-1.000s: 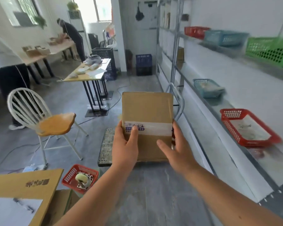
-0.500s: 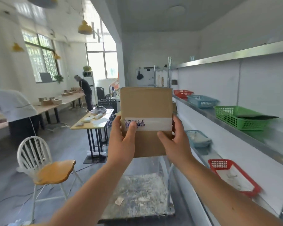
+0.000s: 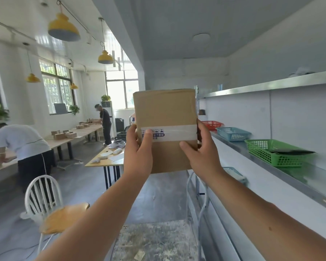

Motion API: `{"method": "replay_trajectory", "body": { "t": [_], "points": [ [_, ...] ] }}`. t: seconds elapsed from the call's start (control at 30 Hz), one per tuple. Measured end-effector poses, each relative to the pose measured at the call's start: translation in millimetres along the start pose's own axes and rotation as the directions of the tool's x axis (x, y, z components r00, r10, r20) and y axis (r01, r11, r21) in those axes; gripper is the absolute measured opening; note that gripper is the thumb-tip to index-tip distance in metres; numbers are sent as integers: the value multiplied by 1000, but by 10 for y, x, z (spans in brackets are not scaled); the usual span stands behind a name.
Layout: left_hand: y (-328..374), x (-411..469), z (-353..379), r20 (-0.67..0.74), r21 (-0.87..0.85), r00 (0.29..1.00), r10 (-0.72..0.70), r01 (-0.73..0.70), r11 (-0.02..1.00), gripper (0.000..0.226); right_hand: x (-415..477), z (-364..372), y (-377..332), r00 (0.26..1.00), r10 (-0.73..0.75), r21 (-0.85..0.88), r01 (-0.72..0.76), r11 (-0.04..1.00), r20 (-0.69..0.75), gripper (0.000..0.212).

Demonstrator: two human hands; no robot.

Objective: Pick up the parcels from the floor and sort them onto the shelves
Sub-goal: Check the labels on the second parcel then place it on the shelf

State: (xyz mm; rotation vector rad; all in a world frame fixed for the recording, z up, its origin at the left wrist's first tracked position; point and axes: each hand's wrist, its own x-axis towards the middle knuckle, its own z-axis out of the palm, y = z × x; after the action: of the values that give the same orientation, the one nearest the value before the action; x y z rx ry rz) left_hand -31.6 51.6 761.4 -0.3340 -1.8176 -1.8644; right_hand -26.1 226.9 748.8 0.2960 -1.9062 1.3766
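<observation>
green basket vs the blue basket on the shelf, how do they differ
The green basket sits nearer the camera; the blue basket is farther along the shelf. A dark flat item lies across the green basket's rim; nothing sticks out of the blue basket. Both are open-mesh baskets on that shelf.

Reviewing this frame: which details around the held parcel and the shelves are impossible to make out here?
Head view only:
- Print on the tape strip across the parcel: too small, and partly under the thumb of the left hand.
- Fingers of the right hand: behind the parcel.
- Dark item in the green basket: unidentifiable.
- Lower blue basket: mostly behind the right forearm.
</observation>
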Motion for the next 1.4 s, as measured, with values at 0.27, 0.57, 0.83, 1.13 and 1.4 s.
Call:
{"method": "replay_trajectory", "body": {
  "t": [0.27,0.57,0.83,1.13,1.4],
  "points": [
    [-10,63,-30,-8,-50,999,-53,53,997,36,64,8,60,998,57,85,-58,995,17,50],
    [95,114,11,8,-134,985,-173,172,976,37,191,9,46,972,232,333,-203,921,-47,35],
    [18,230,72,28,-239,950,-311,309,921,101,315,14,243,934,350,447,-344,826,71,42],
    [-134,272,-27,40,-464,966,-256,245,851,48,405,-44,302,938,327,596,-327,734,113,37],
    [-199,341,-33,158,-426,965,-208,257,867,38,446,-14,253,968,240,589,-232,774,67,45]
  ]
}}
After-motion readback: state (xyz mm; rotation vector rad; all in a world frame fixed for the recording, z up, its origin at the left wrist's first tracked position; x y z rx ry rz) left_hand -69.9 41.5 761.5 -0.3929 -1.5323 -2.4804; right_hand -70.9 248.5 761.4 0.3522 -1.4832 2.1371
